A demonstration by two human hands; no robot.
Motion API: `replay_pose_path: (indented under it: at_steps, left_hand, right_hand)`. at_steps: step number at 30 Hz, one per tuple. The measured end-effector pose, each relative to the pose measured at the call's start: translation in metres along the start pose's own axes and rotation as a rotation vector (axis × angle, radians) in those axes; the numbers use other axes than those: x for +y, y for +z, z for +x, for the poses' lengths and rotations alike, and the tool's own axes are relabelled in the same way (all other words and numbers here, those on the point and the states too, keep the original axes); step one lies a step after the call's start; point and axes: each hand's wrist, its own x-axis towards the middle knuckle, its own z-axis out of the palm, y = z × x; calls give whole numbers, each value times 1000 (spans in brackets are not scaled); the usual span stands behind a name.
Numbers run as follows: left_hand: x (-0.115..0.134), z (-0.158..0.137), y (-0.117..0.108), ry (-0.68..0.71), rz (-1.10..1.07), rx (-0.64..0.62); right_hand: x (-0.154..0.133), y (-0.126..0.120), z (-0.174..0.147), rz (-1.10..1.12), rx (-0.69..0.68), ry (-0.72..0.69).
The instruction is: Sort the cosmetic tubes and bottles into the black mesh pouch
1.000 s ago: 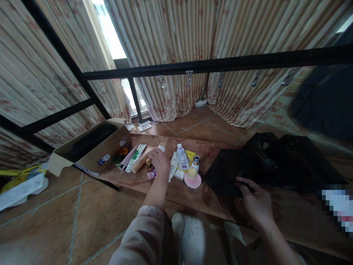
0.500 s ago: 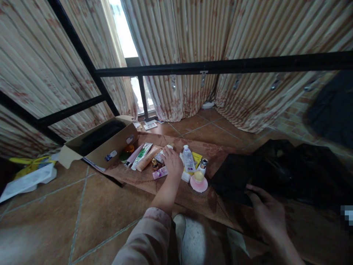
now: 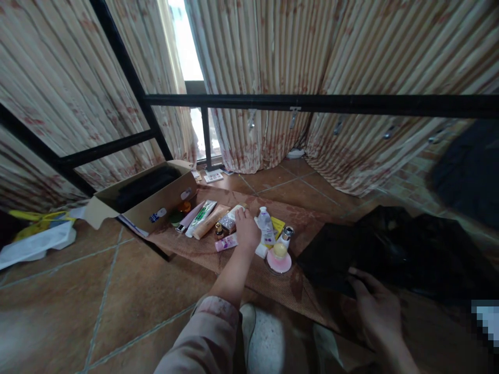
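White plastic tube (image 3: 235, 212) under your left hand (image 3: 248, 230): light, squashy; fingers draped, grip unclear. Right hand (image 3: 376, 306) pinches soft black bag (image 3: 393, 249).

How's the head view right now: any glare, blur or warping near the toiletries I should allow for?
Head view: the window gap is blown out white; the black rail bows from wide-angle distortion; the left hand and white bottle read fairly sharp; the black bag loses detail in shadow; edges smear.

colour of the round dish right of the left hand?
Pink, with a pale yellow item on it; the round dish shows best in the head view, near the left hand.
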Motion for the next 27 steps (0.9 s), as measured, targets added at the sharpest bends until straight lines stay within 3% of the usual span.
replay_pose_path:
  at_steps: [5,19,27]
  left_hand:
    - [1,-2,13,62,-32,-82]
    - [10,-8,28,19,17,-204]
    - [26,-15,32,52,-63,-260]
  right_hand:
    - [1,2,0,15,-5,-2]
    - [8,4,1,32,6,-120]
    - [1,4,1,-34,24,-27]
